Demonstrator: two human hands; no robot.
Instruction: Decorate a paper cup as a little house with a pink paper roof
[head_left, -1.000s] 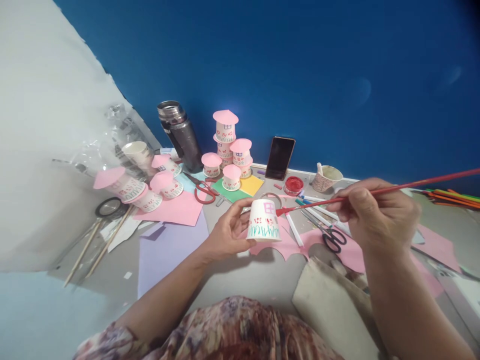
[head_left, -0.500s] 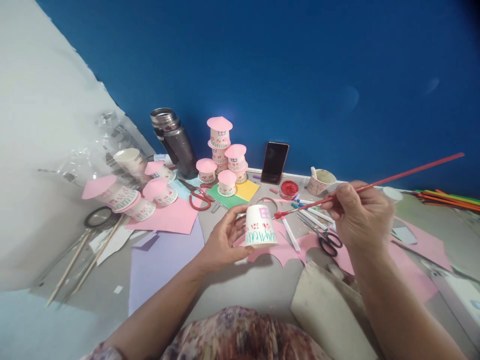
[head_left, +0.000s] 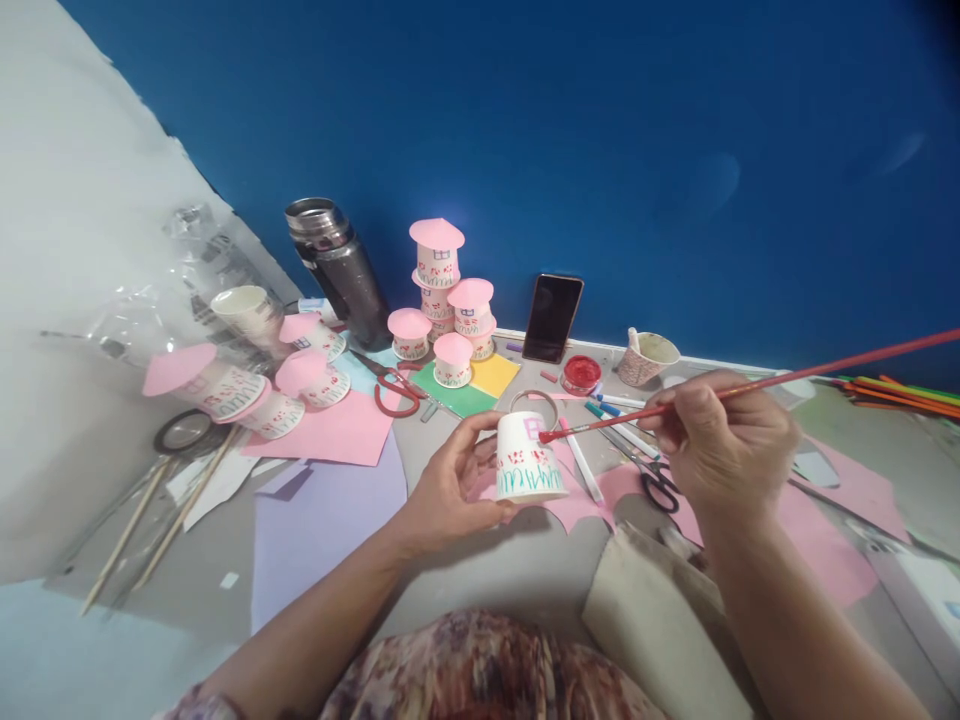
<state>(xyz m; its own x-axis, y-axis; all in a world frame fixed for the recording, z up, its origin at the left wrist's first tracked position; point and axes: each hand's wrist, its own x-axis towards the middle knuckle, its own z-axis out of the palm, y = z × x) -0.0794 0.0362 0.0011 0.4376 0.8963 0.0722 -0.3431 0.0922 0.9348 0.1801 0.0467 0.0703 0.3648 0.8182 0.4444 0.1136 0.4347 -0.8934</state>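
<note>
A white paper cup (head_left: 517, 465), rim downward, is held in my left hand (head_left: 457, 480) with fingers behind it and thumb under the lower edge. It bears a pink window, red flowers and green grass strokes. My right hand (head_left: 724, 435) pinches a long red paintbrush (head_left: 622, 422). The brush's red tip lies at the pink window, seemingly touching the cup. Behind the cup, a ring-shaped roll (head_left: 551, 400) is partly hidden. An open pot of red paint (head_left: 581, 375) stands beyond the brush.
Cup houses with pink paper roofs (head_left: 437, 235) stand stacked at the back; others lie at left. A dark flask (head_left: 341, 270), a phone (head_left: 553, 318) and a patterned paper cup (head_left: 647, 360) line the wall. Red-handled scissors (head_left: 397, 395), black-handled scissors (head_left: 658, 490), markers and paper cover the table.
The brush tip has moved left and slightly down, from beside the cup onto its window area. My left hand and the cup have shifted slightly right in view.
</note>
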